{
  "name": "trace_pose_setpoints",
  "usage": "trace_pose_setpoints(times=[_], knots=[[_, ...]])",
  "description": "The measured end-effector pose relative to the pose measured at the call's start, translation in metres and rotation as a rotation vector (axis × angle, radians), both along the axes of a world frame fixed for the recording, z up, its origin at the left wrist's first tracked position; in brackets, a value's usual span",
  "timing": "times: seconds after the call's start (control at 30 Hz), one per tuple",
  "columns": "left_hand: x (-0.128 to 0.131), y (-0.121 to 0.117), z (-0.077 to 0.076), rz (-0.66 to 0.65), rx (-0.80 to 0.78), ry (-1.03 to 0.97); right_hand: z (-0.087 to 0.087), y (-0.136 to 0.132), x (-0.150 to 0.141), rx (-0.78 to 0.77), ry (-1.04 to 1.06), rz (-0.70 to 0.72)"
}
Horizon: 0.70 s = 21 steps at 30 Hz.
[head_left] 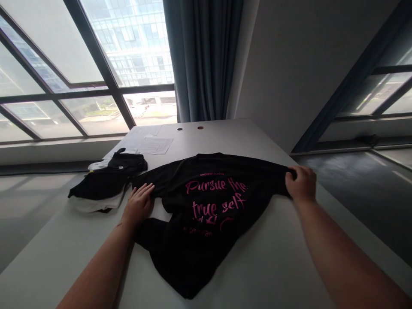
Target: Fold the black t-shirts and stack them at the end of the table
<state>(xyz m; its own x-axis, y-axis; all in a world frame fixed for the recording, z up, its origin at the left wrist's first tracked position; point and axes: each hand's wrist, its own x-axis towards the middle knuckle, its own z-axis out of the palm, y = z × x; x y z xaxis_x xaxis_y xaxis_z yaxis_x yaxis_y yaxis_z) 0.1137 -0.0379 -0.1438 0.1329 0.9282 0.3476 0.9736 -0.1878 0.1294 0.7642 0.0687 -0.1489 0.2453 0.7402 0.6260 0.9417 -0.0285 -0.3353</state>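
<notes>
A black T-shirt [219, 240] with pink lettering, "Pursue the true self", lies spread on the white table [264, 257]. Its neck edge faces away from me and its lower part is bunched and folded to a point near me. My left hand [139, 204] rests flat on the left sleeve, fingers stretched out together. At the other side, my right hand [301, 183] is closed round the end of the right sleeve, fingers curled over the cloth.
A pile of black and white clothes [103, 184] lies on the table's left side. Behind it are sheets of paper [156, 145]. Two round cable holes [200, 128] sit near the far edge, with a blue curtain [204, 60] and windows [138, 47] beyond.
</notes>
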Motion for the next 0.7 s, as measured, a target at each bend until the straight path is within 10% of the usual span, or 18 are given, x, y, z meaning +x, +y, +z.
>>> trace_pose_setpoints(times=[0.33,0.7], knots=[[0.084,-0.03,0.02,-0.491,-0.104,0.0,0.001,-0.076,-0.144,-0.338,-0.079,0.86],[0.111,-0.035,0.023,-0.5,-0.124,-0.112,-0.004,-0.085,-0.16,-0.346,-0.17,0.744]])
